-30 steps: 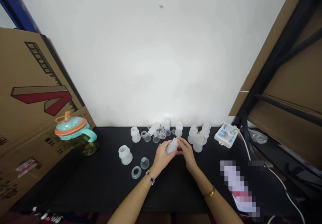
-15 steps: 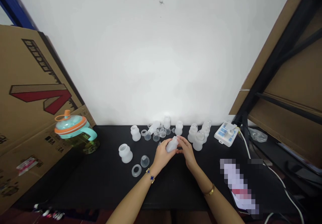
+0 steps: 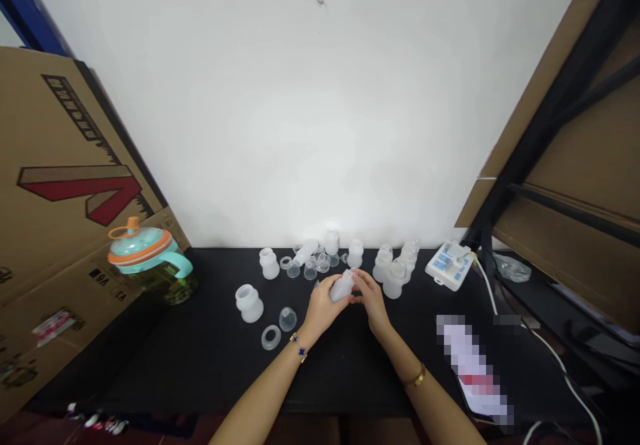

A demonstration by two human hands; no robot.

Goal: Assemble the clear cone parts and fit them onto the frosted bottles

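Observation:
My left hand [image 3: 323,306] is wrapped round a small white translucent baby bottle [image 3: 342,289], which tilts with its narrow top toward the upper right. At that top, the fingers of my right hand [image 3: 371,301] are closed; a clear rim shows there, but its exact shape is hard to make out. Left of my hands lie a clear dome-shaped cap [image 3: 287,319] and a translucent ring [image 3: 271,329]. Beside them an open-mouthed white bottle [image 3: 249,303] stands upright, and a second white bottle [image 3: 269,264] is farther back.
Along the wall lie several clear caps [image 3: 311,269], rings and white bottles [image 3: 355,254]. Several capped bottles [image 3: 393,278] stand right of my hands. A power strip [image 3: 449,266] with a white cable, a blurred-out flat item [image 3: 475,371] and a large drink jug [image 3: 150,261] flank the black table [image 3: 210,365].
My hands keep the same hold on the bottle, with hardly any finger movement. The whole view has shifted very slightly; the things on the table stay where they were.

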